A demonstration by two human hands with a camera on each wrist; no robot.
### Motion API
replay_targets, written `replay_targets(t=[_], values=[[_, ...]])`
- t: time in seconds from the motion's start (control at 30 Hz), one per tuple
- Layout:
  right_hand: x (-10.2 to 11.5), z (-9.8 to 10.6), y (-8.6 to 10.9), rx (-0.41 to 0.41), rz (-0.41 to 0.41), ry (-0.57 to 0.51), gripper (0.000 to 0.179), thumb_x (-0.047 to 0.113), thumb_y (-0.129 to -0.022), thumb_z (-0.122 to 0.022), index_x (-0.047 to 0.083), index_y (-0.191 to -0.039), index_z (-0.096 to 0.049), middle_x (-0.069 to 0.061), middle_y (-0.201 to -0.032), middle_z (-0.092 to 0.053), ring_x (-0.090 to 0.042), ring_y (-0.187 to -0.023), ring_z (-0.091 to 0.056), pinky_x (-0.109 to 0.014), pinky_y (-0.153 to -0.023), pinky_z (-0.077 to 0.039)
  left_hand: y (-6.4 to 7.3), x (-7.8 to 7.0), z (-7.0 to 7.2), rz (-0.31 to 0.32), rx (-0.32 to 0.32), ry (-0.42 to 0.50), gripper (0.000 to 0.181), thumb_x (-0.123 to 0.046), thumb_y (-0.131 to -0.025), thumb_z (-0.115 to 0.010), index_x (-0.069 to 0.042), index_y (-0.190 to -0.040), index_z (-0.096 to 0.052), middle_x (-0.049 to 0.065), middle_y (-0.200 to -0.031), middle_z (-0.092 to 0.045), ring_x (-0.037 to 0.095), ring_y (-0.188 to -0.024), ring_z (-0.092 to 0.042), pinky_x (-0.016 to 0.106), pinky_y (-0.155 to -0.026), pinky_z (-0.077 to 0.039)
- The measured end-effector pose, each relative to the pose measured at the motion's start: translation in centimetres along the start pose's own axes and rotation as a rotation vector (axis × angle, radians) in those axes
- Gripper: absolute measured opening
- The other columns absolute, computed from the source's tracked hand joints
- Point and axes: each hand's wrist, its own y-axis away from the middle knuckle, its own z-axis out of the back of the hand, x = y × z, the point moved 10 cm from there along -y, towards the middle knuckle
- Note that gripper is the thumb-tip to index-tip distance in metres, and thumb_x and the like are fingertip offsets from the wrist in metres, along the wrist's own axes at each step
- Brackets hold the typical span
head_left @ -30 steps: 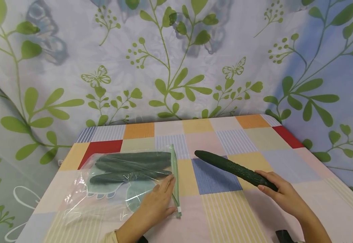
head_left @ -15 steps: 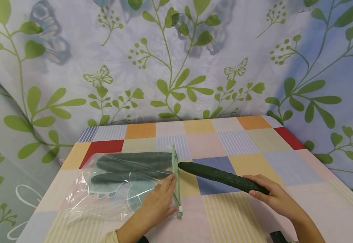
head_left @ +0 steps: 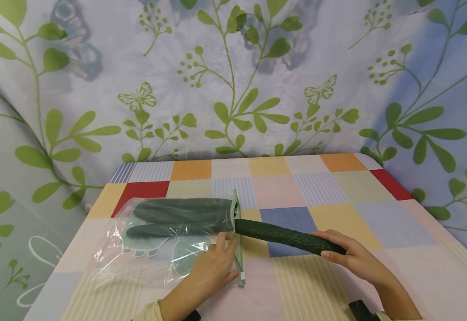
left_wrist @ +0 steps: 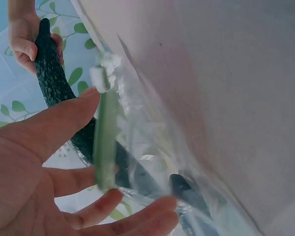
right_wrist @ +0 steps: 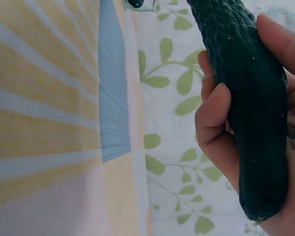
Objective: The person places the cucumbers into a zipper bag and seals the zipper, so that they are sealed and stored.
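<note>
A clear zip bag (head_left: 109, 263) with a green strip along its mouth lies flat, several dark green cucumbers (head_left: 189, 209) inside it. My left hand (head_left: 213, 267) holds the bag at its mouth; in the left wrist view the thumb meets the white slider (left_wrist: 99, 78) while a finger reaches behind the green strip (left_wrist: 105, 142). My right hand (head_left: 351, 252) grips one more cucumber (head_left: 281, 234) by its near end, thumb and fingers round it in the right wrist view. The far tip of this cucumber is at the gaping bag mouth, its very end hidden by the edge.
A patchwork cloth (head_left: 297, 285) of coloured squares covers the table. Behind and beside the table hangs a curtain (head_left: 233, 89) printed with green leaves and butterflies, close to the far edge.
My right hand has brought the cucumber leftward and lower, from over the blue square to the bag's mouth. The mouth's upper edge has lifted at my left fingers, and the bag gapes.
</note>
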Motion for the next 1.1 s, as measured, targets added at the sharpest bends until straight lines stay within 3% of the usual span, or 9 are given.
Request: replay_targets(t=[0.13, 0.3, 0.43, 0.57, 0.77, 0.87, 1.1], values=[[-0.1, -0.3, -0.2, 0.01, 0.014, -0.023, 0.042, 0.01, -0.09, -0.054, 0.013, -0.131, -0.048, 0.006, -0.128, -0.047, 0.016, -0.114, -0.035, -0.02, -0.081, -0.043, 0.1, -0.1, 0.0, 0.015, 0.014, -0.09, 0.067, -0.043, -0.066, -0.075, -0.009, -0.119, -0.054, 0.006, -0.099, -0.045, 0.019, -0.067, -0.052, 0.024, -0.041, -0.037], [-0.3, -0.5, -0.2, 0.036, 0.012, -0.045, 0.042, 0.008, -0.09, -0.053, 0.011, -0.132, -0.047, -0.003, -0.132, -0.046, 0.018, -0.116, -0.032, -0.018, -0.082, -0.043, 0.4, -0.5, 0.2, 0.0, 0.003, -0.16, 0.049, -0.048, -0.066, -0.073, -0.011, -0.095, -0.06, 0.004, -0.084, -0.047, 0.018, -0.063, -0.048, 0.027, -0.041, -0.035], [-0.8, -0.6, -0.1, 0.054, -0.015, -0.065, 0.041, 0.009, -0.091, -0.052, 0.007, -0.132, -0.047, 0.011, -0.133, -0.045, 0.019, -0.116, -0.03, -0.017, -0.083, -0.042, 0.4, -1.0, 0.6, -0.041, -0.009, -0.171, 0.042, -0.049, -0.069, -0.071, -0.012, -0.082, -0.058, 0.001, -0.08, -0.048, 0.016, -0.063, -0.049, 0.025, -0.04, -0.036], [-0.8, -0.8, -0.1, 0.071, 0.014, -0.072, 0.041, 0.007, -0.09, -0.053, 0.002, -0.13, -0.048, 0.017, -0.13, -0.045, 0.017, -0.117, -0.032, -0.016, -0.084, -0.041, 0.4, -1.3, 1.0, -0.07, -0.041, -0.162, 0.039, -0.047, -0.071, -0.07, -0.012, -0.084, -0.06, 0.0, -0.08, -0.048, 0.014, -0.065, -0.049, 0.022, -0.04, -0.036], [-0.2, -1.6, -1.5, 0.11, 0.067, -0.066, 0.04, 0.006, -0.089, -0.054, 0.003, -0.128, -0.05, -0.004, -0.128, -0.052, 0.013, -0.118, -0.035, -0.016, -0.087, -0.04, 0.4, -1.7, 1.5, -0.109, -0.086, -0.123, 0.035, -0.043, -0.072, -0.072, -0.013, -0.085, -0.061, 0.0, -0.082, -0.047, 0.013, -0.068, -0.052, 0.019, -0.042, -0.038], [0.1, -2.2, -2.6, 0.139, 0.1, -0.066, 0.04, 0.006, -0.089, -0.054, 0.004, -0.129, -0.05, -0.006, -0.126, -0.054, 0.009, -0.117, -0.04, -0.019, -0.088, -0.042, 0.4, -1.9, 1.7, -0.126, -0.12, -0.112, 0.033, -0.042, -0.071, -0.073, -0.014, -0.085, -0.06, 0.0, -0.085, -0.049, 0.012, -0.069, -0.051, 0.019, -0.043, -0.038], [-0.5, -4.5, -5.2, 0.238, 0.058, -0.162, 0.042, 0.011, -0.091, -0.053, -0.001, -0.131, -0.046, -0.022, -0.127, -0.05, 0.008, -0.111, -0.043, -0.02, -0.084, -0.043, 0.4, -2.1, 1.8, -0.129, -0.136, -0.09, 0.035, -0.04, -0.072, -0.073, -0.014, -0.093, -0.064, 0.0, -0.088, -0.05, 0.011, -0.069, -0.05, 0.018, -0.041, -0.037]])
